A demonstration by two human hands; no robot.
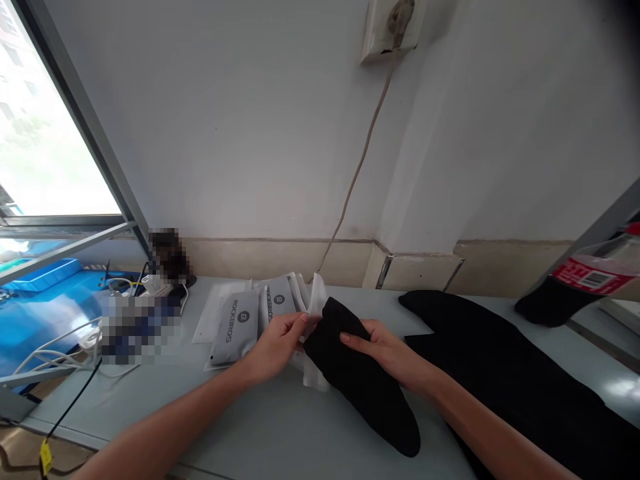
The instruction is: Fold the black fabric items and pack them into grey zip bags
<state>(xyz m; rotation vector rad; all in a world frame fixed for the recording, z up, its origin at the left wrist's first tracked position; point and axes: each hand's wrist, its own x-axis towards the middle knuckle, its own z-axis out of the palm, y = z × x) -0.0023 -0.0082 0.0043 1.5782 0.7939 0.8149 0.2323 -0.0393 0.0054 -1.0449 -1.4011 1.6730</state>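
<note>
A folded black fabric piece (367, 380), narrow with a rounded lower end, is gripped by my right hand (387, 350), thumb on top and fingers behind. At its upper left end, my left hand (280, 340) pinches the edge of a whitish plastic bag (316, 377). That bag lies partly behind the black fabric, so its opening is hard to make out. Just left of my left hand, grey ROCKBROS packets (235, 327) in clear sleeves rest on the table, with another grey packet (280, 297) leaning behind.
More black fabric pieces (500, 373) spread over the table's right side. A cola bottle (580, 283) lies tilted at the far right. White cables (45, 350) and a blue tray (45, 273) are on the left. A cord (367, 143) hangs from the wall socket (393, 30).
</note>
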